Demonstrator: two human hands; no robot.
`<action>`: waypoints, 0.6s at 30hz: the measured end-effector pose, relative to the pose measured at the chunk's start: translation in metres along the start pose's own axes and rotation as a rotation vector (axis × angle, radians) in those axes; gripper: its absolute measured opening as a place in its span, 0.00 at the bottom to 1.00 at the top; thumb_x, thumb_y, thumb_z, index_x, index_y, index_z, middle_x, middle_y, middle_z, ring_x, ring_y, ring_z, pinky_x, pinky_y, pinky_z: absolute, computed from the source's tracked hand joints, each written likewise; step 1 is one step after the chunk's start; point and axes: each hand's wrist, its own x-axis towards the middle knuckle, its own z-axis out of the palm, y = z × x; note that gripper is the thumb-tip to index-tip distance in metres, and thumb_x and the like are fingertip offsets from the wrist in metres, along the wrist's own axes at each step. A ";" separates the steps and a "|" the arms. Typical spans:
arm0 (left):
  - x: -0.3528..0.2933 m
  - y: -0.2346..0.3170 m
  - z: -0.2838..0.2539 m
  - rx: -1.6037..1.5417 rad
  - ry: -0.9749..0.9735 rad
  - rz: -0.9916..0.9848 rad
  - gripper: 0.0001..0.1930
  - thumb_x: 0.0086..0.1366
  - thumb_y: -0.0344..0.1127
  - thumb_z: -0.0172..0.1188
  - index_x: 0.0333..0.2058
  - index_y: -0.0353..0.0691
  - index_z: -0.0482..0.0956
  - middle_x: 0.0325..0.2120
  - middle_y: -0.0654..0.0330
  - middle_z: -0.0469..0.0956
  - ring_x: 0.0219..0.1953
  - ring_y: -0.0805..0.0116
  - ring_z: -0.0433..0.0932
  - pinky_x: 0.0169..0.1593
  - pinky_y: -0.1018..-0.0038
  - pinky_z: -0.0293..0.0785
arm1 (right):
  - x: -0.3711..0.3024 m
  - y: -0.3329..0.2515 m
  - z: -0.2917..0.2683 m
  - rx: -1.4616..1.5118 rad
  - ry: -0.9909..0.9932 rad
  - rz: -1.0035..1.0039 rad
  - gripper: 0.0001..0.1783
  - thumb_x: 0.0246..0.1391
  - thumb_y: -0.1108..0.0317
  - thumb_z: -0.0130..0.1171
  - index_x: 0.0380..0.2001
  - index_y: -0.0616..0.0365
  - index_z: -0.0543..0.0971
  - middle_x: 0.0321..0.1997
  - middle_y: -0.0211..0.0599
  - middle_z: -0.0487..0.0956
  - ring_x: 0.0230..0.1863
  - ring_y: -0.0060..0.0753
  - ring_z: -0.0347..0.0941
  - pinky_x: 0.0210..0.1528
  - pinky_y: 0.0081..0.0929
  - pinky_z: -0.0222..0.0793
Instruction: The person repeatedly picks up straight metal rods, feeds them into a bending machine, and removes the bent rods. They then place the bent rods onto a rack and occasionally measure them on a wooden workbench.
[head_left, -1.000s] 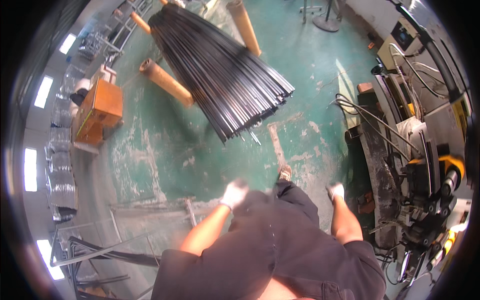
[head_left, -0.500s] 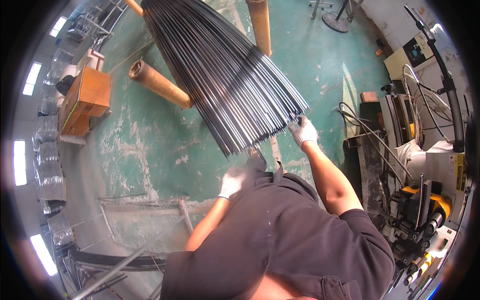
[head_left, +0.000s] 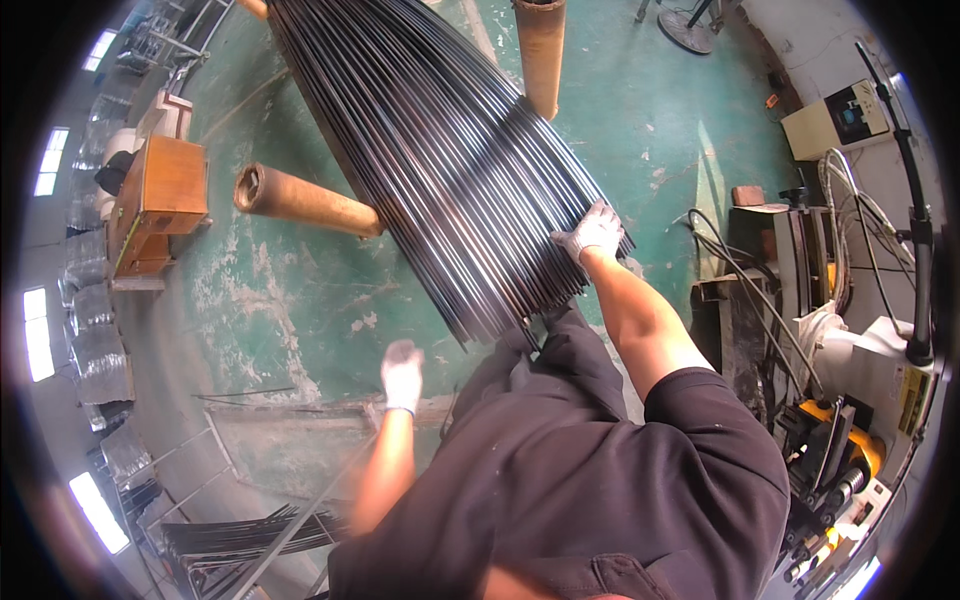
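Observation:
A wide layer of long, thin, dark metal strips [head_left: 470, 170] runs from the top left toward my body, its near ends uneven. My right hand [head_left: 594, 234], in a pale glove, lies on top of the strips at their right edge near the ends. Its thumb is spread away from the fingers. My left hand [head_left: 402, 374], gloved too, is over the floor to the left of the near ends, apart from the strips. Motion blurs its fingers, and nothing can be made out in it.
Brown cylindrical posts [head_left: 310, 203] stand on both sides of the strips. At the left is a wooden cabinet [head_left: 175, 185]. Machinery with yellow parts [head_left: 850, 440] and loose cables [head_left: 745, 265] occupies the right side. More dark strips [head_left: 245, 535] lie at the lower left.
My right hand has gone from beside the strip ends to on top of the strips. My left hand has moved left and forward, away from my body.

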 end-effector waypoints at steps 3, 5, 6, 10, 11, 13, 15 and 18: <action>-0.016 -0.053 0.016 -0.112 -0.039 -0.110 0.18 0.66 0.32 0.67 0.54 0.34 0.83 0.47 0.50 0.87 0.46 0.58 0.87 0.54 0.64 0.82 | 0.009 -0.007 0.010 -0.055 -0.025 -0.024 0.69 0.41 0.31 0.81 0.72 0.69 0.63 0.69 0.54 0.72 0.70 0.56 0.69 0.73 0.48 0.66; -0.037 -0.070 0.034 -0.009 -0.097 -0.092 0.17 0.67 0.33 0.66 0.53 0.33 0.83 0.46 0.47 0.88 0.47 0.54 0.88 0.55 0.62 0.83 | 0.003 -0.002 0.021 -0.005 -0.037 -0.092 0.57 0.46 0.33 0.79 0.64 0.67 0.70 0.60 0.52 0.77 0.64 0.53 0.73 0.67 0.46 0.70; -0.039 -0.080 0.042 0.069 -0.131 -0.047 0.17 0.68 0.33 0.66 0.53 0.32 0.83 0.46 0.46 0.88 0.47 0.52 0.88 0.55 0.62 0.83 | 0.004 0.005 0.030 0.032 -0.002 -0.132 0.51 0.49 0.35 0.78 0.60 0.66 0.72 0.58 0.51 0.79 0.62 0.52 0.75 0.66 0.45 0.71; -0.051 -0.023 0.068 0.286 -0.208 0.097 0.19 0.68 0.38 0.64 0.52 0.31 0.83 0.44 0.43 0.88 0.49 0.47 0.88 0.56 0.60 0.83 | 0.003 0.006 0.034 0.038 -0.089 -0.189 0.35 0.56 0.42 0.75 0.51 0.61 0.76 0.53 0.51 0.83 0.55 0.54 0.82 0.58 0.47 0.79; -0.052 -0.004 0.071 0.276 -0.209 0.117 0.19 0.68 0.38 0.63 0.53 0.32 0.83 0.45 0.43 0.88 0.49 0.47 0.88 0.56 0.60 0.83 | 0.009 0.008 0.039 0.063 -0.129 -0.195 0.35 0.56 0.43 0.75 0.51 0.61 0.77 0.52 0.51 0.84 0.54 0.55 0.83 0.58 0.47 0.80; -0.041 0.011 0.078 0.239 -0.205 0.117 0.18 0.69 0.36 0.62 0.53 0.32 0.84 0.47 0.44 0.88 0.50 0.50 0.88 0.57 0.61 0.82 | 0.022 0.008 0.037 0.093 -0.191 -0.188 0.28 0.54 0.48 0.76 0.46 0.60 0.82 0.48 0.53 0.87 0.53 0.55 0.86 0.58 0.48 0.81; -0.026 0.019 0.080 0.172 -0.150 0.154 0.17 0.68 0.35 0.65 0.52 0.32 0.84 0.44 0.49 0.88 0.46 0.59 0.88 0.53 0.65 0.83 | 0.029 0.011 0.029 0.097 -0.255 -0.206 0.25 0.53 0.52 0.76 0.44 0.61 0.84 0.48 0.53 0.88 0.54 0.55 0.86 0.58 0.48 0.81; -0.010 0.055 0.078 0.005 -0.101 0.072 0.16 0.69 0.33 0.66 0.52 0.32 0.83 0.42 0.53 0.88 0.43 0.67 0.86 0.49 0.69 0.82 | 0.032 0.007 -0.006 0.183 -0.406 -0.194 0.27 0.49 0.54 0.77 0.46 0.63 0.87 0.49 0.57 0.88 0.56 0.55 0.86 0.61 0.44 0.80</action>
